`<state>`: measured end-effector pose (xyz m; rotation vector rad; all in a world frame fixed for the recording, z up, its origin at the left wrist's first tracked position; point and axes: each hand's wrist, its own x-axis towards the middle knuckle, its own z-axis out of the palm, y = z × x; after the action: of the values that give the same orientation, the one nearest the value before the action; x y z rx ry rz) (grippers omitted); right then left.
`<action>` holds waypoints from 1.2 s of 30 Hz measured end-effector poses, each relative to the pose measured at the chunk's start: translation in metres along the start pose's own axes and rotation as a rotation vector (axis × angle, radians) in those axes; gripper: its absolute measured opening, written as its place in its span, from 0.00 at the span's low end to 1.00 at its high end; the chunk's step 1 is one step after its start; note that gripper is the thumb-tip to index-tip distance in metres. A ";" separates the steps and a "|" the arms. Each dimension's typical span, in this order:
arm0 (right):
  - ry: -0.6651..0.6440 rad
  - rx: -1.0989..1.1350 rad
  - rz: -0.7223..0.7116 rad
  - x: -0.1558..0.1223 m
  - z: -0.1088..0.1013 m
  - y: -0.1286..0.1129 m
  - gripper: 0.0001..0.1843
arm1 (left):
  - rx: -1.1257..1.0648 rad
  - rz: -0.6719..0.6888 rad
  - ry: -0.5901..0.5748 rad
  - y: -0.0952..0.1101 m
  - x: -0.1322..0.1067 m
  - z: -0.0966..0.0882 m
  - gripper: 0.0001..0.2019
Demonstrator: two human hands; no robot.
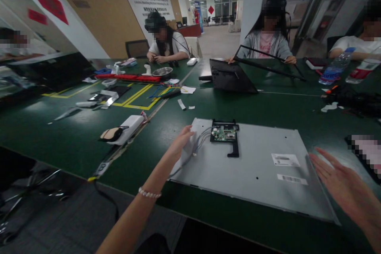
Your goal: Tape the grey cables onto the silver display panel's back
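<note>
A grey metal display panel [258,158] lies flat on the green table in front of me, its back upward. Near its top left sits a small green circuit board [223,133] in a black plastic bracket [233,149]. Grey cables [195,149] run from the board toward the panel's lower left. My left hand [182,142] is at the panel's left edge, fingers stretched out. At the right edge is my right hand [335,172], flat with fingers extended. Whether either hand presses on the edge, I cannot tell. Two white labels [285,160] are stuck on the panel's right part.
A white power bank-like box [126,131] lies left. Across the table a person holds a black frame [270,61] beside a black monitor shell [230,75]. Bottles [335,67] and a dark bundle [354,99] are at right. Paper scraps [181,104] lie mid-table.
</note>
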<state>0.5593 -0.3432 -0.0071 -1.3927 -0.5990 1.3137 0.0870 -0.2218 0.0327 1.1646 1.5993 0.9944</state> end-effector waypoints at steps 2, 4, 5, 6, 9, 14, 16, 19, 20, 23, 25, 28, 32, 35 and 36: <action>0.036 0.000 0.009 0.002 -0.010 -0.003 0.36 | -0.041 -0.027 -0.051 0.000 -0.003 0.008 0.19; 0.062 -0.024 0.012 0.003 -0.018 -0.005 0.37 | -0.082 -0.046 -0.087 0.000 -0.007 0.017 0.20; 0.073 -0.042 0.005 0.004 -0.022 -0.006 0.38 | -0.096 -0.055 -0.098 0.000 -0.009 0.021 0.20; 0.087 -0.063 -0.004 0.005 -0.024 -0.007 0.39 | -0.106 -0.065 -0.101 0.001 -0.011 0.025 0.21; 0.111 -0.157 -0.068 0.006 -0.032 -0.009 0.40 | -0.127 -0.098 -0.095 0.002 -0.016 0.037 0.23; 0.161 -0.310 -0.145 0.008 -0.043 -0.012 0.42 | -0.187 -0.076 -0.128 0.004 -0.021 0.056 0.21; 0.195 -0.295 -0.161 0.010 -0.047 -0.013 0.43 | -0.213 -0.080 -0.134 0.006 -0.024 0.064 0.21; 0.249 -0.323 -0.173 0.012 -0.053 -0.014 0.40 | -0.265 -0.095 -0.160 0.008 -0.028 0.075 0.22; 0.269 -0.360 -0.171 0.012 -0.054 -0.014 0.38 | -0.284 -0.090 -0.177 0.009 -0.029 0.078 0.22; 0.317 -0.507 -0.175 0.010 -0.056 -0.017 0.35 | -0.299 -0.069 -0.196 0.010 -0.031 0.080 0.24; 0.337 -0.620 -0.207 0.007 -0.051 -0.020 0.34 | -0.288 -0.047 -0.156 0.015 -0.036 0.080 0.25; 0.297 -0.769 -0.295 -0.005 -0.028 -0.026 0.31 | -0.396 0.067 -0.106 0.033 -0.056 0.082 0.26; 0.032 -0.673 -0.394 -0.033 0.031 -0.042 0.23 | -0.735 0.183 -0.307 0.073 -0.101 0.092 0.26; -0.168 -0.500 -0.453 -0.061 0.083 -0.058 0.18 | -0.858 0.241 -0.406 0.100 -0.133 0.100 0.26; -0.223 -0.468 -0.472 -0.069 0.099 -0.064 0.17 | -0.873 0.250 -0.428 0.106 -0.141 0.102 0.26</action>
<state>0.4695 -0.3511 0.0952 -1.3583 -1.3644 0.9813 0.2331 -0.3232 0.1325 0.8667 0.5635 1.3040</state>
